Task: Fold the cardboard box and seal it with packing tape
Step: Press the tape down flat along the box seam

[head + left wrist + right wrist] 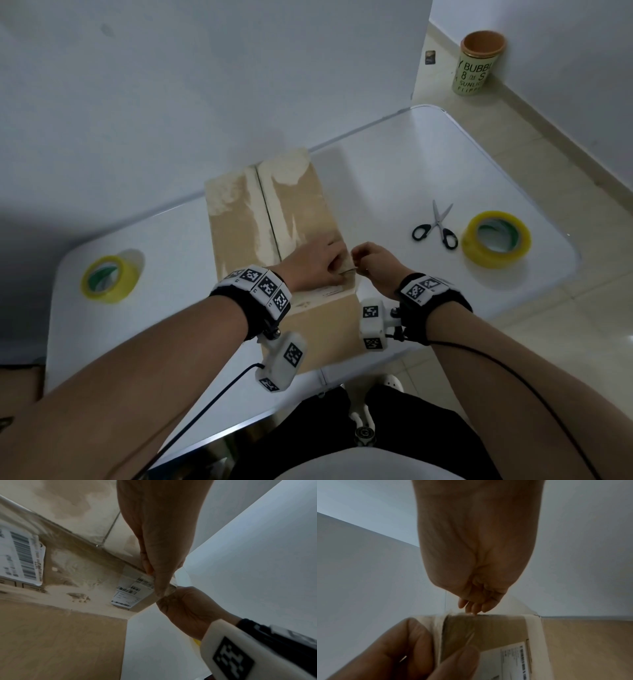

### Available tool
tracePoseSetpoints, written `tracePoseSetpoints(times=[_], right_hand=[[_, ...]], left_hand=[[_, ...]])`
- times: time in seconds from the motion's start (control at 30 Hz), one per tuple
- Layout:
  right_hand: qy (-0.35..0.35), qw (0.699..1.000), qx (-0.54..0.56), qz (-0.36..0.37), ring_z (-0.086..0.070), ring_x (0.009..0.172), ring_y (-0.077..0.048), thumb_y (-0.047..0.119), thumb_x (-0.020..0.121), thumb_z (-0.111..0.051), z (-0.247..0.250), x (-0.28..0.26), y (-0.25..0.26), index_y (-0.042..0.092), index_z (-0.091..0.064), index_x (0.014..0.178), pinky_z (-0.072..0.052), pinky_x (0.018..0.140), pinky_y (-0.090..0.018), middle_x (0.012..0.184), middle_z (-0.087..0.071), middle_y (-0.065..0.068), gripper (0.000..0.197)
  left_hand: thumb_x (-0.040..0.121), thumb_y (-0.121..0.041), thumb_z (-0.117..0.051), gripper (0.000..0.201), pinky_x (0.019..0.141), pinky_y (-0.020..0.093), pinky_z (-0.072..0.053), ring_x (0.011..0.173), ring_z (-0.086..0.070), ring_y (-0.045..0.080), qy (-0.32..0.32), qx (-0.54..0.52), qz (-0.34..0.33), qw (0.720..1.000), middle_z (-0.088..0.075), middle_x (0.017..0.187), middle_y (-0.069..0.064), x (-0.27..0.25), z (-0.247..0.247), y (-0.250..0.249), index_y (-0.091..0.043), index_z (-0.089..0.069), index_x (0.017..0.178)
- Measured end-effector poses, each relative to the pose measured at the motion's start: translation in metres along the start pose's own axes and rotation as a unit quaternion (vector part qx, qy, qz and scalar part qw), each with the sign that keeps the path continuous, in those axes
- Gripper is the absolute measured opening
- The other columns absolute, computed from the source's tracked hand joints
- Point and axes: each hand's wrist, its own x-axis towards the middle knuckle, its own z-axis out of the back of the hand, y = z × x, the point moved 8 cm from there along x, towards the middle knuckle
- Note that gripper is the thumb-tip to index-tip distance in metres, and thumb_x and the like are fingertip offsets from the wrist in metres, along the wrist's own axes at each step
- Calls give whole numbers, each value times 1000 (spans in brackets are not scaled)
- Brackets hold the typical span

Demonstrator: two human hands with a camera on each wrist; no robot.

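A brown cardboard box (246, 222) stands on the white table (394, 164), its top flaps closed along a middle seam. My left hand (337, 267) lies on the box's near right top edge. There its thumb and finger pinch a strip of clear tape (182, 574) against the cardboard. My right hand (358, 260) hovers just off that edge, fingers curled, pinching the strip's free end (520, 604). Part of the strip lies down the box's side (479, 628), above a white barcode label (130, 588). Both hands hide the tape's ends.
Two yellow rolls of packing tape sit on the table, one at the left (108, 279) and one at the right (496, 238). Black-handled scissors (435, 226) lie beside the right roll. A printed cup (479, 61) stands on the floor beyond the table.
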Motion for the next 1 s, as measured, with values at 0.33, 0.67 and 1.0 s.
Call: tracePoseSetpoints(times=[0.33,0.67,1.0], right_hand=[[153,987,13,-53,-72,85,-30,-17,77,-24,-23,-40,41,-14,-62,102,-61,76,-32,92,-70,-26,46],[-72,992,86,-56,-58,119,-32,1,98,-38,24,-16,30,-12,-41,135,-54,88,-29,137,-50,-26,39],[15,982,-186,-12,-54,122,-35,11,95,-49,-14,-31,25,-1,-57,127,-46,103,-44,131,-57,-21,35]], left_hand=[[73,-20,-79,41,59,10,-33,69,-34,3,-46,-59,23,997,-33,95,-6,-6,9,4,-11,-46,95],[78,-32,-76,47,59,13,-31,76,-32,11,-43,-67,63,995,-33,96,-3,-18,15,8,-10,-41,99],[88,-16,-65,18,65,9,-33,76,-39,4,-106,-189,87,972,-40,88,-8,-22,22,17,-14,-47,89]])
